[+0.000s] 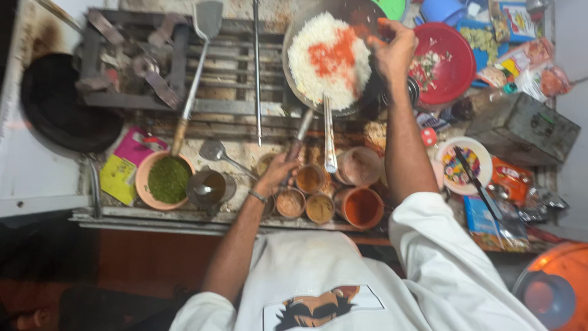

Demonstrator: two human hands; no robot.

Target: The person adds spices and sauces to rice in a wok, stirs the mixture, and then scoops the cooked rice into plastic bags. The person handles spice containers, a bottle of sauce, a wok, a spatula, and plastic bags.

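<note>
- Two hands are working over a cluttered cooking table (147, 216).
- Right hand (392, 52) is hovering at the right rim of the pan (294, 73), fingers pinched together narrowly; what they are pinching, I cannot tell.
- Pan is sitting on the stove grate (226, 67), holding white rice (312, 67) with a patch of red-orange seasoning (334, 55) on top.
- Left hand (277, 175) is closing around the pan's handle (301, 132), just above a cluster of small spice cups (309, 179).
- A metal spoon (329, 138) is lying from the pan's rim down toward the cups.
- An orange cup (362, 207) is standing just right of the spice cluster.
- A bowl of green herbs (166, 179) is sitting well left of the left hand, with a spatula (195, 79) angled above it.
- A red plate (450, 61) with chopped vegetables is lying just right of the right hand.
</note>
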